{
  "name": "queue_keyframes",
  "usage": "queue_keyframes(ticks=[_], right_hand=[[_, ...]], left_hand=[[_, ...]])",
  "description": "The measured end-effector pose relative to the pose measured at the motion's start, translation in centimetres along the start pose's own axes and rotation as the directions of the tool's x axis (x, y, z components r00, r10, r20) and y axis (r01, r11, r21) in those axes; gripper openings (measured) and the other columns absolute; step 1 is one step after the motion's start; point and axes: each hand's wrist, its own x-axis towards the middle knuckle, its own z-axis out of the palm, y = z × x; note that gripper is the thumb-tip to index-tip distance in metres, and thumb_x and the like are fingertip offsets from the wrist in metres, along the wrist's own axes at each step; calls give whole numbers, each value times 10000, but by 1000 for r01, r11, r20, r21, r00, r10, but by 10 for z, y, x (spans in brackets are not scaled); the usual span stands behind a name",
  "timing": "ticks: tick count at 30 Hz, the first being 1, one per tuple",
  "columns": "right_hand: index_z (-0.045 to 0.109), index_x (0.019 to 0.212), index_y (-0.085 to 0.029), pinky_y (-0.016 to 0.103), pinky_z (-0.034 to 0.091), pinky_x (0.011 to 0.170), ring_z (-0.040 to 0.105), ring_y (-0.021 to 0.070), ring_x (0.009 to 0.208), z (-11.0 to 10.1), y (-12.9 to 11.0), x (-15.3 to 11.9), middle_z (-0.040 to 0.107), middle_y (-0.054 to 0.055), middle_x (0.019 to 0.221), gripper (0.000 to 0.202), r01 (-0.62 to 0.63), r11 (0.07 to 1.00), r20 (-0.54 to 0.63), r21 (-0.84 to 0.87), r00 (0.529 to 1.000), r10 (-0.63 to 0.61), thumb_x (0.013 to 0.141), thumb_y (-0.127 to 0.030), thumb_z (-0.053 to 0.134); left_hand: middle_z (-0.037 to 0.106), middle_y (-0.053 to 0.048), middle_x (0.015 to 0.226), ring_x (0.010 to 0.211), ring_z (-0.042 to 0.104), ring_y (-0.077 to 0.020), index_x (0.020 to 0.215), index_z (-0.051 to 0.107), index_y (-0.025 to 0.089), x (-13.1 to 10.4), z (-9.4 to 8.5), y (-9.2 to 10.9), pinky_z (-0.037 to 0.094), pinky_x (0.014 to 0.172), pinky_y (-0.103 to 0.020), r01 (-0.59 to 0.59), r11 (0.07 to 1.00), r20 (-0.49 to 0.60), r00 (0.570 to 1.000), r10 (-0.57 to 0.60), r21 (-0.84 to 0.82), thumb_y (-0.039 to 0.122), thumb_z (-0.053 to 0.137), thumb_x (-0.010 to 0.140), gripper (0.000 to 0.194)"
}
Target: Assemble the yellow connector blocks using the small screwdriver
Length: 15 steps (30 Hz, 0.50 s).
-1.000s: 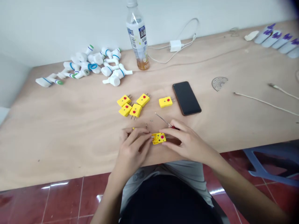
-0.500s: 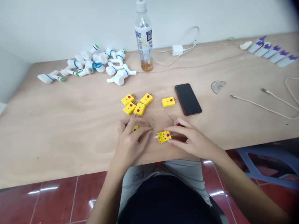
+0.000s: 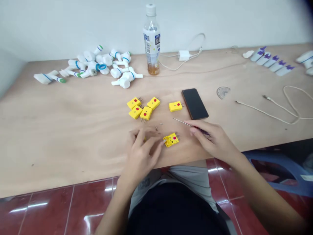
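Observation:
An opened yellow plug housing (image 3: 172,140) with a red dot lies on the table, its inside showing and its pins pointing right. The fingertips of my left hand (image 3: 144,148) are drawn together at its left end, by a small metal tab; whether they pinch anything is hidden. Behind those fingers a bit of another yellow piece (image 3: 144,138) peeks out. My right hand (image 3: 211,137) is closed round a thin screwdriver (image 3: 182,121), its tip pointing left above the plug. Small metal screws (image 3: 156,128) lie just beyond my left hand.
Several closed yellow plugs (image 3: 146,113) lie ahead, with one more (image 3: 175,106) beside a phone (image 3: 195,103). Farther back are white fittings (image 3: 124,81), a bottle (image 3: 153,49) and a charger (image 3: 184,55). To the right lie a protractor (image 3: 223,92), cables (image 3: 276,99) and purple-tipped white pieces (image 3: 271,61).
My right hand has let go of the opened plug and moved right, with the screwdriver now lying across its fingers. The plug has shifted slightly away, and my left fingertips have come to its end.

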Motion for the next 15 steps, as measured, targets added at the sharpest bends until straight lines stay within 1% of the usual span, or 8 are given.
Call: queue_keyframes(ticks=[3, 6, 10, 12, 15], right_hand=[[817, 1407, -340, 355, 658, 1061, 828, 232, 1195, -10, -15, 2, 863, 10, 1351, 309, 15, 998, 82, -62, 997, -10, 1195, -339, 592], [821, 1356, -294, 363, 646, 1028, 825, 236, 1142, -13, -26, 2, 868, 25, 1306, 284, 27, 991, 170, -129, 985, -5, 1192, -339, 594], [841, 1248, -244, 375, 619, 980, 811, 247, 1086, -11, -35, 4, 876, 50, 1214, 210, 135, 973, 222, -185, 971, -93, 1156, -279, 655], [838, 1194, -217, 387, 598, 976, 795, 245, 1033, -10, -38, 8, 867, 62, 1134, 183, 198, 958, 268, -208, 953, -139, 1144, -237, 664], [828, 1124, -190, 388, 572, 944, 754, 222, 931, -10, -42, 15, 825, 59, 1019, 188, 271, 933, 329, -238, 926, -185, 1149, -216, 643]], left_hand=[[777, -122, 1357, 1246, 711, -341, 1175, 814, 228, -5, 5, 5, 529, 1093, -547, -11, 1000, 18, 1000, 11, -9, 246, 754, 1120, 83], [773, -123, 1390, 1265, 689, -352, 1165, 820, 228, -6, 8, 3, 545, 1072, -554, -17, 999, 41, 999, 18, -29, 242, 753, 1121, 82], [781, -114, 1361, 1240, 723, -334, 1146, 799, 232, -4, 11, -3, 540, 1056, -561, -37, 998, 64, 997, 40, -45, 222, 705, 1147, 95], [782, -111, 1336, 1239, 740, -322, 1150, 778, 226, -4, 12, -5, 534, 1054, -557, -55, 997, 59, 997, 58, -55, 219, 692, 1156, 87], [780, -107, 1306, 1248, 750, -308, 1155, 752, 222, -4, 13, -6, 523, 1061, -549, -66, 995, 51, 996, 70, -70, 212, 681, 1164, 72]])
